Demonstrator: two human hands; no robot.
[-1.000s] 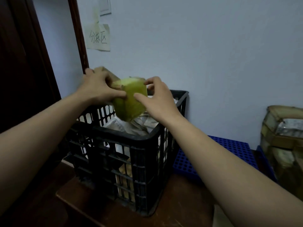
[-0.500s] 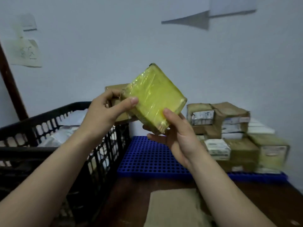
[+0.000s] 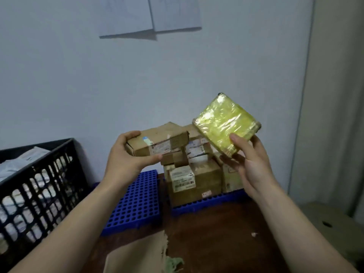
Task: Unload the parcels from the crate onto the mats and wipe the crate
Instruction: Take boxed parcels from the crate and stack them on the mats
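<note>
The black crate point(image 3: 39, 186) occupies the lower left of my view; pale wrapped parcels point(image 3: 23, 162) lie inside it, visible over the rim and through the lattice wall. Two blue perforated mats lie on the brown table point(image 3: 216, 233) against the wall; the left mat point(image 3: 136, 201) sits just beside the crate and shows a bare grid; the right mat point(image 3: 206, 203) carries a stack of brown cardboard parcels point(image 3: 195, 180), several with white labels facing me. A torn sheet of brown paper point(image 3: 137, 255) lies on the table at the near edge.

My left hand point(image 3: 126, 160) is closed around one end of a flat brown box point(image 3: 157, 143); the thumb lies on the top face, the fingers wrap beneath; the box extends to the right of the hand, held level above the gap between the two mats and in front of the stack. Whether it touches the stack, I cannot tell.

My right hand point(image 3: 248, 164) holds a yellow parcel point(image 3: 226, 123) wrapped in glossy film; the hand is partly open, palm toward me, the thumb pressed on the near face at the lower edge, the fingers behind; the parcel stands tilted above the hand, raised over the right side of the stack and clear of it.
</note>
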